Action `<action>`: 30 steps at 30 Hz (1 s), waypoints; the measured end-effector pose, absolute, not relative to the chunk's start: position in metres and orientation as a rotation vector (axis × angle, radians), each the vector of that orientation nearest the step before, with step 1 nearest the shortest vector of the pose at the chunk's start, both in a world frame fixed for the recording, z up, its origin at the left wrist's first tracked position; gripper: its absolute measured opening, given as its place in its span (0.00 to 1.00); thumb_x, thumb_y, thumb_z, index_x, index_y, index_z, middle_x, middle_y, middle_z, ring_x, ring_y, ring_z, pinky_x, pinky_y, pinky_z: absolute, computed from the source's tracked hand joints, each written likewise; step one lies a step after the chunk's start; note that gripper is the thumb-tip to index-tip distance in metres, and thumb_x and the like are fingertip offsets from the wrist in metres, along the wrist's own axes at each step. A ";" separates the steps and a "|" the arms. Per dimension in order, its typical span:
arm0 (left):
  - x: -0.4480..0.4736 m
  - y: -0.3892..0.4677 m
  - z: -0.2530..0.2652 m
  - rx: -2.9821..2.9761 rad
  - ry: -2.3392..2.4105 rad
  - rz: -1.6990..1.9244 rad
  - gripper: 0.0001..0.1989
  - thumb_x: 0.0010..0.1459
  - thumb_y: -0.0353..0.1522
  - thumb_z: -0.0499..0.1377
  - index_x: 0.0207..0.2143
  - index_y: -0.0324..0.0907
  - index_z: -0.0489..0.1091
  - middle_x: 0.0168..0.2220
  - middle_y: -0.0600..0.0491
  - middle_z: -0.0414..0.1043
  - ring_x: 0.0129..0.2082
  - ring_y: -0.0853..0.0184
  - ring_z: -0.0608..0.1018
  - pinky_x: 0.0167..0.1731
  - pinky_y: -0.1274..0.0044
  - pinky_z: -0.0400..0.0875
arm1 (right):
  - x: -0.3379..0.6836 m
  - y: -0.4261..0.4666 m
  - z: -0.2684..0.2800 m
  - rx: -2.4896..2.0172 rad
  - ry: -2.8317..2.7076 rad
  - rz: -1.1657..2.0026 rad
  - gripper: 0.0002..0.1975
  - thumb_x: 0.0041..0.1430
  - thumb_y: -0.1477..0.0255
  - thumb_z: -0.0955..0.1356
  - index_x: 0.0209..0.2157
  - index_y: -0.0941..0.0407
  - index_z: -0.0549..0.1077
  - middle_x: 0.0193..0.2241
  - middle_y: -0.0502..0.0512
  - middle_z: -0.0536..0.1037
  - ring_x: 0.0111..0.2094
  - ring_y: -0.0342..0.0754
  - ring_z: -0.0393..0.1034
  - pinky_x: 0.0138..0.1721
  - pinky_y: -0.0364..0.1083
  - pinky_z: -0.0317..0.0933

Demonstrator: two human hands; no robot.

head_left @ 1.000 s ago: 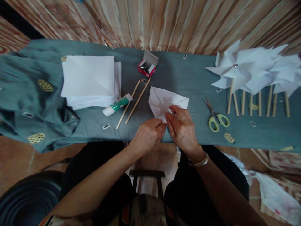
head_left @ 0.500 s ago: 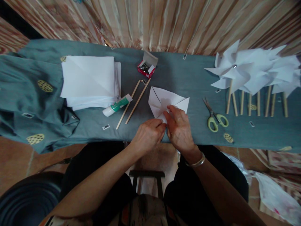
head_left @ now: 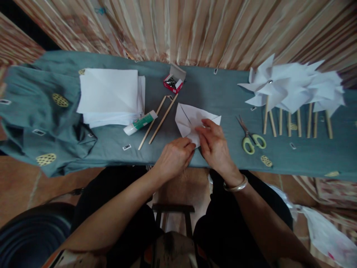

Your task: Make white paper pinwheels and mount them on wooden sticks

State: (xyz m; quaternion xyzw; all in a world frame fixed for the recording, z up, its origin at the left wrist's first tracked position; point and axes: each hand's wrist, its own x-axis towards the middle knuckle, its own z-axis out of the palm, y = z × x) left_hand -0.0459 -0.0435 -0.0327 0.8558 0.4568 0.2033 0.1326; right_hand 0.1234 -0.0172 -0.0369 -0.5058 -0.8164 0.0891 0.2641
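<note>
A sheet of white paper (head_left: 185,118) with cut slits running in from its corners lies in front of me at the table's near side. My left hand (head_left: 176,154) is closed, pinching the near corner of this paper between thumb and fingers. Over the paper's right part is my right hand (head_left: 214,147), its fingers bent and apart, with fingertips at the paper's surface. Its wrist wears a silver bangle (head_left: 236,185). To the right lie scissors (head_left: 252,139) with green handles. A green and white glue stick (head_left: 141,123) rests across two wooden sticks (head_left: 163,119) on the left.
A stack of white paper (head_left: 108,91) sits at the left. An open red box (head_left: 173,82) holds small shiny metal pieces. Several white paper pinwheels (head_left: 290,85) on sticks overlap at the right. A blue-green cloth (head_left: 217,93) covers the table, with a striped curtain (head_left: 178,29) behind.
My right fingers have parted from their pinch near my left hand and shifted slightly right over the paper. My left hand keeps its hold on the near corner. The view has shifted a little.
</note>
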 end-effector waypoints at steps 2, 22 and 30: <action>-0.046 -0.044 -0.033 2.480 1.327 0.599 0.06 0.62 0.27 0.56 0.37 0.37 0.73 0.34 0.49 0.74 0.35 0.63 0.77 0.37 0.73 0.74 | 0.131 -0.007 -0.034 -1.399 -2.159 0.231 0.19 0.66 0.73 0.58 0.54 0.59 0.69 0.58 0.65 0.69 0.59 0.54 0.62 0.58 0.57 0.59; -0.064 -0.029 -0.029 2.617 1.320 0.798 0.09 0.62 0.26 0.55 0.41 0.37 0.74 0.45 0.45 0.76 0.44 0.59 0.74 0.44 0.66 0.74 | 0.172 0.014 -0.029 -1.484 -2.246 0.147 0.19 0.67 0.68 0.60 0.51 0.60 0.74 0.45 0.64 0.80 0.46 0.58 0.73 0.51 0.57 0.63; -0.071 -0.023 -0.028 2.650 1.335 0.926 0.12 0.62 0.24 0.53 0.43 0.37 0.74 0.48 0.46 0.75 0.47 0.58 0.72 0.48 0.64 0.71 | 0.175 -0.031 -0.024 -1.419 -2.191 0.321 0.15 0.66 0.69 0.62 0.47 0.59 0.76 0.42 0.62 0.81 0.44 0.56 0.76 0.49 0.56 0.68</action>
